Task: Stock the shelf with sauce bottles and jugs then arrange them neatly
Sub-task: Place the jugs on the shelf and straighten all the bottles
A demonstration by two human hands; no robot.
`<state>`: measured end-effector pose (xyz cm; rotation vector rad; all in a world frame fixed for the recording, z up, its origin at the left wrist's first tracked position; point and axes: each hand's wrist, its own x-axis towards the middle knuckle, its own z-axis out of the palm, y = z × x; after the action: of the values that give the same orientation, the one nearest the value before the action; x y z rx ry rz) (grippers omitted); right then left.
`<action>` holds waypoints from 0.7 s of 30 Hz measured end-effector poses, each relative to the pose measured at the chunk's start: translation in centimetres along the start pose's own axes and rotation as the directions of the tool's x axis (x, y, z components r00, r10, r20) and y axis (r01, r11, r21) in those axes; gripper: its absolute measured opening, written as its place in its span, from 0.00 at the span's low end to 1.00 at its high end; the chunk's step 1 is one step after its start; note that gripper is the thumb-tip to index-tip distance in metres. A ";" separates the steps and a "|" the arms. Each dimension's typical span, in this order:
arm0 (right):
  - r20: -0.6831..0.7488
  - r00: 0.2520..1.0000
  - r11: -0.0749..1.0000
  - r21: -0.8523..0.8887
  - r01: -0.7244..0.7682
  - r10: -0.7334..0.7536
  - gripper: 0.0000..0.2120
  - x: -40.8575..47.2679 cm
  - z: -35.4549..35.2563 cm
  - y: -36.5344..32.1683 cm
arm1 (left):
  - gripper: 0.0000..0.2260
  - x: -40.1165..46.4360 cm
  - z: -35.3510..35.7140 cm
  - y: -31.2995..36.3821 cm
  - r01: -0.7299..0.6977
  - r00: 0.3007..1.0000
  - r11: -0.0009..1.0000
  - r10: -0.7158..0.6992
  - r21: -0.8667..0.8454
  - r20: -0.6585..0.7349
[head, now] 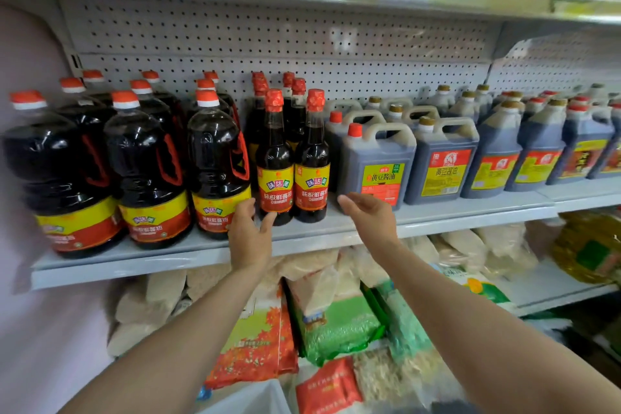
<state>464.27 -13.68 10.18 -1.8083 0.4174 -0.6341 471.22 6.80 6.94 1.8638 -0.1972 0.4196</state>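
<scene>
Left hand (250,232): fingers spread and relaxed, gripping nothing; thumb tip at the base of the nearer-left slim bottle (275,161), fingertips by the label of the big bottle (218,161) beside it.
Right hand (368,215): open, fingers loosely curved, holding nothing; hovers at the shelf (168,259) front edge, just in front of the red-capped jug (376,165).
Slim bottles: upright pair at the shelf's front, mid-length, touching side by side; more stand behind.
Big bottles: rows filling the shelf's left end, red caps, red handles.
Jugs: grey, handled, in rows from the middle to the right end.
Below: bagged goods (332,316) on the lower shelf.
</scene>
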 end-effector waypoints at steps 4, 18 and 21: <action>-0.035 0.984 0.984 -0.029 0.174 -0.175 0.18 2.0 0.0 -4.5 | 0.18 1.8 -2.8 4.5 -0.115 0.993 0.992 0.114 -0.048 -0.026; 0.048 0.934 0.934 -0.031 0.355 -0.353 0.13 17.0 -0.8 -17.1 | 0.15 17.0 -3.5 18.5 -0.092 0.995 0.996 0.091 -0.021 -0.039; 0.194 0.933 0.927 -0.169 0.335 -0.302 0.14 20.1 0.4 -17.7 | 0.19 20.7 -1.8 18.3 0.055 0.999 0.997 -0.054 -0.047 0.005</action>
<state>479.92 -19.17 31.18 -2.1272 0.0727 -0.6768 483.77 3.95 31.49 1.8193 -0.1576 0.3705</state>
